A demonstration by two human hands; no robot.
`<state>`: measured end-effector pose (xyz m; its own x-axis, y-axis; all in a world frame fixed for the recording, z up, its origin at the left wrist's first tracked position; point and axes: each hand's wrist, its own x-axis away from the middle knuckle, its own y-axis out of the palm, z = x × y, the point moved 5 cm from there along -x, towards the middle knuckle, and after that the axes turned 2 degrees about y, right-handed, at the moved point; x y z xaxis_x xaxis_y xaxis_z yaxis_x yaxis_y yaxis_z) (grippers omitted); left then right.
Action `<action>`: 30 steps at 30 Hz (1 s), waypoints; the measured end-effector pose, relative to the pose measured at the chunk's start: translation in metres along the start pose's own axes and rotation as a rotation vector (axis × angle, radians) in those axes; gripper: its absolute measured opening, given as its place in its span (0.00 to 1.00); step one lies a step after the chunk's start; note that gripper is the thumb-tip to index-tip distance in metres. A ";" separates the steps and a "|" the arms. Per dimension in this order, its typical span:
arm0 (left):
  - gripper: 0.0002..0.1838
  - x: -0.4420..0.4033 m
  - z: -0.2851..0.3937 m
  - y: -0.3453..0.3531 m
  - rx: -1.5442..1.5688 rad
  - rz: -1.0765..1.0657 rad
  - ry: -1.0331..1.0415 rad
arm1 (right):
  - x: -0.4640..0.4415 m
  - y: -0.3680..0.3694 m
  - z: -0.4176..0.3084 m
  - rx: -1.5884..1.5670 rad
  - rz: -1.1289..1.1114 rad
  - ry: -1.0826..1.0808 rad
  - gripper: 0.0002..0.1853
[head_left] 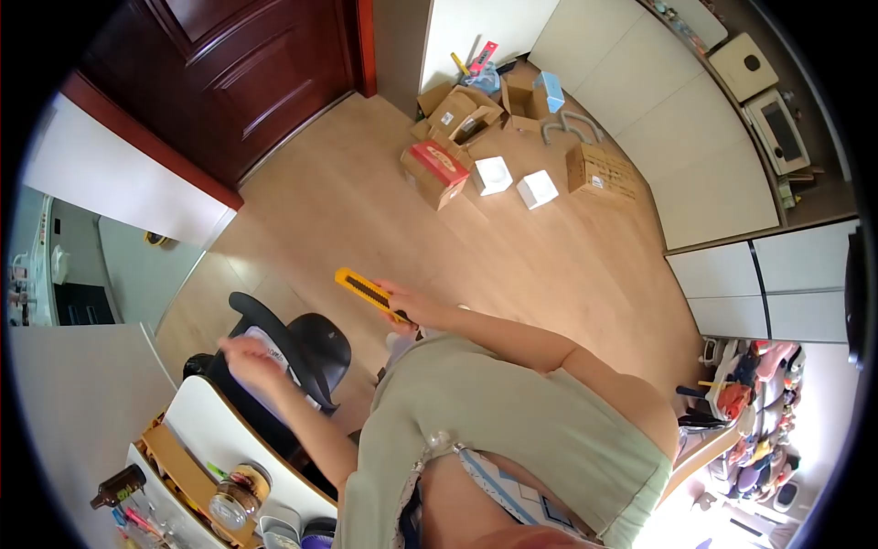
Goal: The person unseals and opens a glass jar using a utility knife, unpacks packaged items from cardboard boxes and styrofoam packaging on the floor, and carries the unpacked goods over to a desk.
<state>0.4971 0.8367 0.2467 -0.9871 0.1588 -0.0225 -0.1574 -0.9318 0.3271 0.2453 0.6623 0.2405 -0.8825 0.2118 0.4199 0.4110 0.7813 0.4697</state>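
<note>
Holding yellow utility cutter (364,288) in right hand (416,308), fingers wrapped round one end, rest of handle sticking out past them over the floor (402,229). Can't make out any exposed blade. Can't confirm left hand (254,363) state: blurred, fingers partly bent, just beside or above black chair (322,346); can't tell if pinching or touching anything, no held item visible. Progress, as judged from here: cutter in grip, but well apart from every carton, so no cutting under way. Already open: brown carton (448,119) near the white wall, flaps up, and small carton (524,102) next to it, just beside blue box (550,91). Looking closed and possibly uncut: red-topped carton (437,165) and printed carton (599,172). Standing between those two: two white boxes (492,176), apart from each other, no opening visible on either. Can't read more from this view.
</note>
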 end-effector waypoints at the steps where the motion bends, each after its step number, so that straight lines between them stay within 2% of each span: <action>1: 0.28 -0.027 0.013 -0.033 0.029 0.003 0.011 | -0.007 -0.001 0.004 -0.005 0.017 -0.015 0.27; 2: 0.25 -0.032 0.045 -0.037 0.163 0.162 -0.037 | -0.016 -0.001 0.008 -0.004 0.017 -0.023 0.27; 5: 0.21 -0.064 0.079 -0.099 0.194 0.132 -0.022 | -0.039 0.002 0.019 0.011 -0.034 0.030 0.26; 8: 0.15 -0.062 0.067 -0.159 0.034 0.265 -0.034 | -0.061 0.020 0.013 -0.017 -0.059 0.071 0.24; 9: 0.15 -0.053 0.069 -0.158 0.022 0.295 -0.096 | -0.074 0.025 0.010 -0.018 -0.098 0.083 0.23; 11: 0.16 -0.045 0.044 -0.188 0.094 0.293 -0.120 | -0.110 0.023 0.009 0.059 -0.146 0.120 0.30; 13: 0.17 -0.032 0.043 -0.191 0.094 0.366 -0.124 | -0.152 0.029 -0.008 0.136 -0.151 0.145 0.29; 15: 0.23 -0.022 0.057 -0.184 0.212 0.511 -0.175 | -0.201 0.044 -0.027 0.187 -0.256 0.138 0.28; 17: 0.24 -0.018 0.072 -0.202 0.293 0.573 -0.112 | -0.245 0.081 -0.046 0.296 -0.327 0.169 0.26; 20: 0.23 -0.005 0.102 -0.233 0.305 0.690 0.007 | -0.306 0.165 -0.066 0.619 -0.497 0.063 0.24; 22: 0.23 0.016 0.120 -0.250 0.299 0.767 0.067 | -0.341 0.225 -0.064 0.732 -0.717 0.054 0.20; 23: 0.23 0.025 0.129 -0.261 0.303 0.800 0.095 | -0.347 0.267 -0.061 0.822 -0.754 0.013 0.16; 24: 0.23 0.037 0.142 -0.270 0.279 0.869 0.111 | -0.364 0.305 -0.050 0.991 -0.859 -0.140 0.14; 26: 0.24 0.061 0.158 -0.297 0.252 0.934 0.156 | -0.370 0.398 -0.032 1.322 -0.878 -0.718 0.12; 28: 0.25 0.083 0.173 -0.327 0.226 0.984 0.190 | -0.372 0.488 0.005 1.324 -0.995 -1.140 0.11; 30: 0.25 0.097 0.190 -0.362 0.162 1.024 0.194 | -0.335 0.570 0.030 1.474 -1.057 -1.523 0.11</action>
<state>0.4645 1.2514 0.3060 -0.6364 -0.7477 0.1895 0.7460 -0.5343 0.3975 0.7686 1.0540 0.3439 -0.3591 -0.8068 -0.4691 0.1167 0.4599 -0.8803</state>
